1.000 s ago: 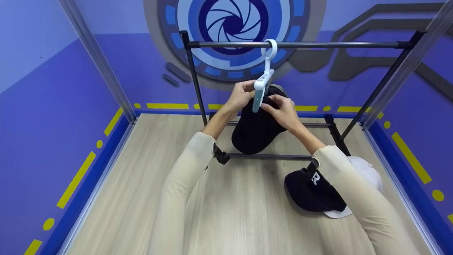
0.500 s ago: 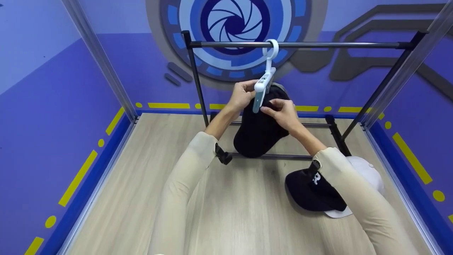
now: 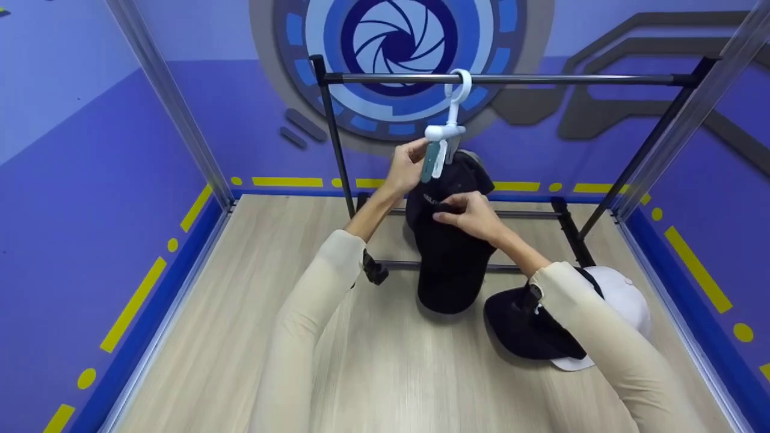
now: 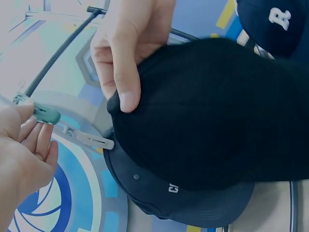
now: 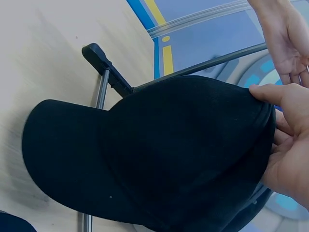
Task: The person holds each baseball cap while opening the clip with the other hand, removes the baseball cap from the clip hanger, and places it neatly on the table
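Note:
A clip hanger hangs from the rail by its white hook. My left hand pinches its green clip between thumb and fingers. A dark cap with pale lettering hangs from the white clip. In front of it, my right hand pinches a black cap by the edge of its crown, brim downward. That cap partly hides the hanging one and is apart from the green clip. The right wrist view shows the held cap from the side, its crown edge folded under my thumb.
A black metal rack stands against the blue patterned back wall. On the wooden floor at the right lie a navy cap with a white letter and a white cap, partly behind my right sleeve.
My right hand has moved down with the black cap, away from the hanger, uncovering the lettered cap. The hanger has turned on its hook; my left hand stays near the green clip.

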Motion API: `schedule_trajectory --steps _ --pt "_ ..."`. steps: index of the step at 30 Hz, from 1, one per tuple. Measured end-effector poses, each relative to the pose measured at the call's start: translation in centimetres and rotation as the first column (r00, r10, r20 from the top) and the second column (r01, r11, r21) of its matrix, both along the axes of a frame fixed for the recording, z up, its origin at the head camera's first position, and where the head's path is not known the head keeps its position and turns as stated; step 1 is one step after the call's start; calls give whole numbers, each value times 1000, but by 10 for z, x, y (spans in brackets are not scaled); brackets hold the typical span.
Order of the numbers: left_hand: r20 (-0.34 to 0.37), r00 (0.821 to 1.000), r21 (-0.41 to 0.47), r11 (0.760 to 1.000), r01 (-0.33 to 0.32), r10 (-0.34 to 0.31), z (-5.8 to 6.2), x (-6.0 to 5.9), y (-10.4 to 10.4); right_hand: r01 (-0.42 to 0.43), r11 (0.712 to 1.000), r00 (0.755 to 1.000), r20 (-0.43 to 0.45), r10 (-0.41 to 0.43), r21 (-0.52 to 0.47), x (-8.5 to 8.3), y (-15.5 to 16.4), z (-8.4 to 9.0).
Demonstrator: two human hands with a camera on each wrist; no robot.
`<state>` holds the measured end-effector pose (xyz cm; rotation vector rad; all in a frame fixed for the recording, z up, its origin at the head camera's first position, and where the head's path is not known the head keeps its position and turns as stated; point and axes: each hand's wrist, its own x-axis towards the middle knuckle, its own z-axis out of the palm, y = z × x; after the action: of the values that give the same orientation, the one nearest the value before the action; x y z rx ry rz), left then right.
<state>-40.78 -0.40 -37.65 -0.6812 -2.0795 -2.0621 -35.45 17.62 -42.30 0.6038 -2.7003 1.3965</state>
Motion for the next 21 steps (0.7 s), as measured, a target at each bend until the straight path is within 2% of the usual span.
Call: schedule_trajectory --steps 5,10,14,17,21 --pt "-29 1000 -23 1000 6 -7 -4 3 -7 9 999 999 -45 -7 52 5 1 1" --pt "-42 999 -123 992 -26 21 -10 7 -23 50 997 996 -72 -46 66 9 4 1" --pt "-77 995 -206 976 -75 60 -18 8 -40 74 996 996 -60 -70 54 13 7 2" --pt "-111 988 -294 947 -133 104 -24 9 -54 89 995 995 -52 -86 46 16 10 4" --pt "-168 978 -449 873 -191 127 -34 11 -74 102 994 994 -40 -100 48 19 15 5"
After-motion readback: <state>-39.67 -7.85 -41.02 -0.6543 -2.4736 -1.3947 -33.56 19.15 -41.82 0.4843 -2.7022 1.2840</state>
